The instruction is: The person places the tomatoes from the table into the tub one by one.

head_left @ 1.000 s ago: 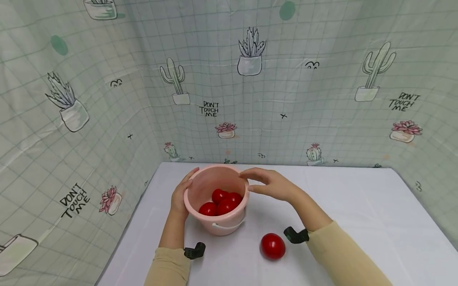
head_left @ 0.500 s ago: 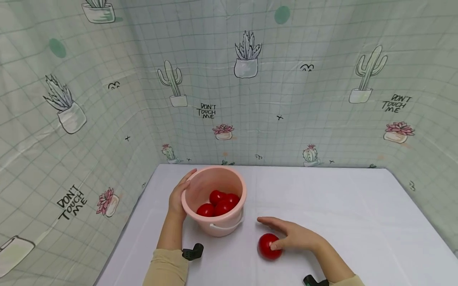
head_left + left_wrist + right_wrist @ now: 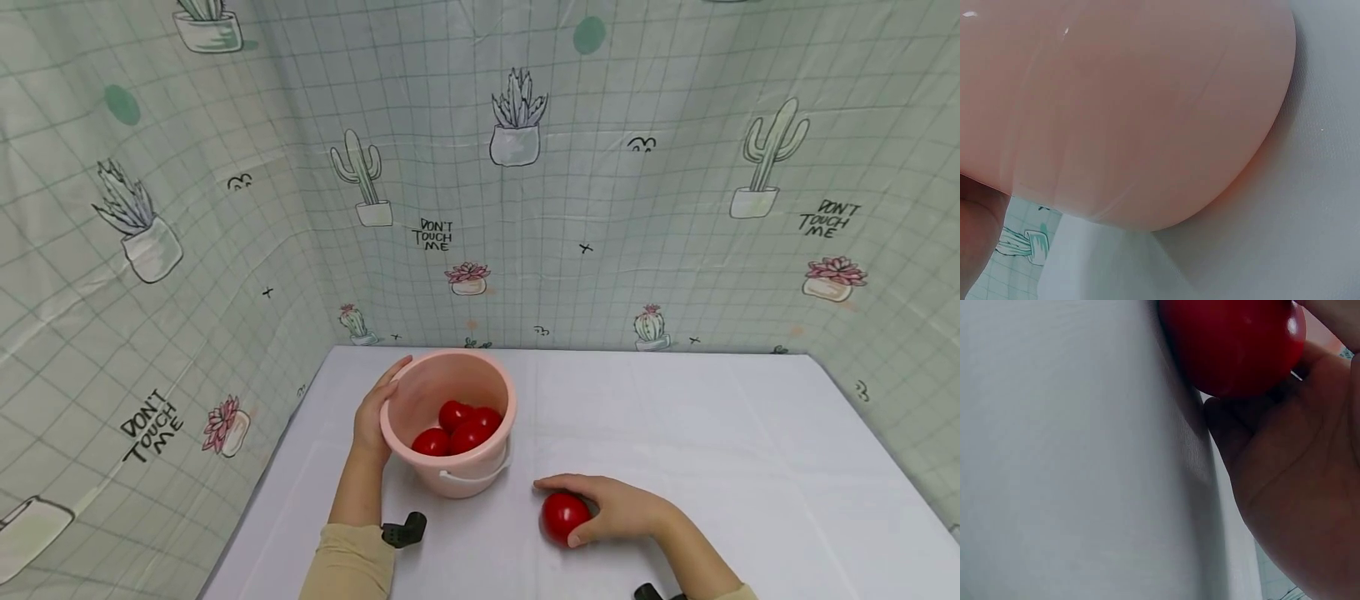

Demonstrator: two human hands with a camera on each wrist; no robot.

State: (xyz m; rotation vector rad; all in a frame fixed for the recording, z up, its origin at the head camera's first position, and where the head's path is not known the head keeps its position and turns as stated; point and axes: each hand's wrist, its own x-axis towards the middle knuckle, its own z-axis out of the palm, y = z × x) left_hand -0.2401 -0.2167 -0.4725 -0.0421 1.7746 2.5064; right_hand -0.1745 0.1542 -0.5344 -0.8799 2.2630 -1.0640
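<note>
A pink bucket [image 3: 487,467] with a white handle stands on the table, several glossy red balls [image 3: 468,435] inside it. My left hand [image 3: 371,421] holds the bucket's left side, fingers at the rim. In the left wrist view the pink wall [image 3: 1147,112] fills most of the picture, with part of the hand at the lower left. To the right, my right hand [image 3: 618,508] grips another red ball [image 3: 562,517] on the tabletop, thumb on its near side and fingers around its far side. The right wrist view shows this ball [image 3: 1235,347] close against the palm, low at the cloth.
A white cloth covers the table [image 3: 720,442]. Behind it and along the left hangs a pale green checked curtain [image 3: 570,192] printed with potted plants. Each wrist wears a small black camera, such as the left one [image 3: 405,530].
My right hand has left the bucket's right rim, come down nearer to me and taken hold of the loose red ball. The left hand has stayed on the bucket.
</note>
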